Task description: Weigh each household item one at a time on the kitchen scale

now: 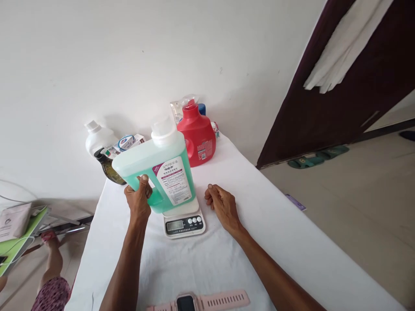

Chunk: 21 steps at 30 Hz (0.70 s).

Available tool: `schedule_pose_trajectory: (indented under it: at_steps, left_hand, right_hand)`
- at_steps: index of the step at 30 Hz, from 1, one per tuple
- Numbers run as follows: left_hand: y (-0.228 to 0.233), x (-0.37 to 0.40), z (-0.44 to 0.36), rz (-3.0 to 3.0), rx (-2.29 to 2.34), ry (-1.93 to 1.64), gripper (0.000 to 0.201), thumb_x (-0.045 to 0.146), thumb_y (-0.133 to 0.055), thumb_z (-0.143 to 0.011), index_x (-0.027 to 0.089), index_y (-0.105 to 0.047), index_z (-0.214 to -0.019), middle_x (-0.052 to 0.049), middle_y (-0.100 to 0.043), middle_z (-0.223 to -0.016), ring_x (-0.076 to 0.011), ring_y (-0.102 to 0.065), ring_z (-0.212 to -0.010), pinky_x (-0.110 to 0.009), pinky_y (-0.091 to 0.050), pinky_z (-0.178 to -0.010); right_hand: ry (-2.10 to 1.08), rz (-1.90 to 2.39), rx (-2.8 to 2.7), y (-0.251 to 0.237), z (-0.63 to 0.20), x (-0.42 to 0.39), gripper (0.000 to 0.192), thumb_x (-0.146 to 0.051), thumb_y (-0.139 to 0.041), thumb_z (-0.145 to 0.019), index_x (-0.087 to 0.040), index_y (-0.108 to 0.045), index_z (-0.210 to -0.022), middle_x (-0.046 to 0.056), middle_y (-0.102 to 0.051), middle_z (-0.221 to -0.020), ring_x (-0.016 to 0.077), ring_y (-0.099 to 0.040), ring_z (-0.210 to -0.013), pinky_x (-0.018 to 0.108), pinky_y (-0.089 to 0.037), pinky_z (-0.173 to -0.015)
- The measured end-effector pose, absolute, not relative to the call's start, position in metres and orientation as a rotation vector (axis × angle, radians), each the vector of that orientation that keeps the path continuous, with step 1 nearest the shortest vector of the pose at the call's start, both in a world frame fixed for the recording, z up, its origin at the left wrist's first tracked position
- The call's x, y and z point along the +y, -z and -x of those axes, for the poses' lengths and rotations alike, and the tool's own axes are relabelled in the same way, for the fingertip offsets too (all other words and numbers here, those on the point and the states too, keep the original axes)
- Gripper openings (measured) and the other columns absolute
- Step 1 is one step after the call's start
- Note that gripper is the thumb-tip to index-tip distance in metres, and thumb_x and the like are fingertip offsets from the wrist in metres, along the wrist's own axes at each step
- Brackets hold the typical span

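1. Near, above the kitchen scale (184, 225), holding the green jug (171, 172) upright and centred would likely steady it.
2. The right hand (223, 206), loosely fisted with nothing visible inside, could brace its side.
3. The left hand (138, 196) wraps its fingers round the jug's handle; whether jug touches scale is unclear.
4. White cloth (259, 242) runs to a far red bottle (199, 134).
5. Beyond: pale wall (162, 52), dark door (308, 112) right.

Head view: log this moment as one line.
left hand: gripping jug; right hand: loosely curled beside scale; jug: tilted over scale, contact unclear; red bottle: behind jug
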<state>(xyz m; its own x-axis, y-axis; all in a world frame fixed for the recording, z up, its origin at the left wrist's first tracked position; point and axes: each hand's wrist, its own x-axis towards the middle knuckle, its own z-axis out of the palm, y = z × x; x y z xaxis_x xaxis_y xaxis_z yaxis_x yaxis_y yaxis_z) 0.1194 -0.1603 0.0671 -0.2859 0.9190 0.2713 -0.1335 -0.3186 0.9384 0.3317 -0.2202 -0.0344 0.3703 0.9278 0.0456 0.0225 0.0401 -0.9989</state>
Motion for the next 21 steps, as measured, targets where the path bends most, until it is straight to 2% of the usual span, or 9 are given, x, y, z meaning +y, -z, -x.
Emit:
schedule_pose_trajectory:
  at_steps: [5,10,17,21]
  left_hand:
    - [-0.085,-0.142,-0.110,-1.065,1.197,-1.864,0.061,0.060,-0.094,-0.063,0.021,-0.047,-0.064,0.009,-0.034,-0.052,-0.0054,-0.030,-0.045,-0.023,-0.024,-0.043]
    - [-0.089,-0.090,-0.100,-1.036,1.262,-2.052,0.063,0.061,-0.091,-0.064,0.023,-0.040,-0.064,0.010,-0.031,-0.052,-0.0053,-0.029,-0.045,-0.023,-0.023,-0.042]
    - [-0.064,-0.016,-0.118,-0.869,1.253,-2.041,0.070,0.066,-0.088,-0.064,0.025,-0.030,-0.061,0.010,-0.031,-0.051,-0.0053,-0.028,-0.045,-0.023,-0.028,-0.043]
    - [-0.047,0.015,-0.137,-0.836,1.235,-2.036,0.070,0.070,-0.085,-0.067,0.025,-0.032,-0.061,0.009,-0.033,-0.053,-0.0064,-0.034,-0.047,-0.023,-0.026,-0.045]
  right_hand:
    - [-0.930,1.344,-0.934,0.036,-0.332,-0.221,0.066,-0.083,-0.049,-0.094,-0.022,-0.059,-0.070,0.003,-0.061,-0.066,0.0153,-0.053,-0.056,0.028,-0.043,-0.052]
    - [-0.963,1.377,-0.905,0.032,-0.332,-0.223,0.065,-0.082,-0.049,-0.093,-0.022,-0.059,-0.071,0.004,-0.063,-0.071,0.0163,-0.055,-0.060,0.027,-0.044,-0.053]
    - [-0.970,1.461,-0.914,0.033,-0.334,-0.223,0.062,-0.078,-0.048,-0.096,-0.022,-0.058,-0.071,0.003,-0.061,-0.068,0.0171,-0.054,-0.061,0.029,-0.044,-0.058]
    - [-0.969,1.500,-0.924,0.035,-0.334,-0.223,0.061,-0.078,-0.046,-0.097,-0.023,-0.058,-0.071,0.002,-0.058,-0.065,0.0183,-0.055,-0.063,0.029,-0.044,-0.059]
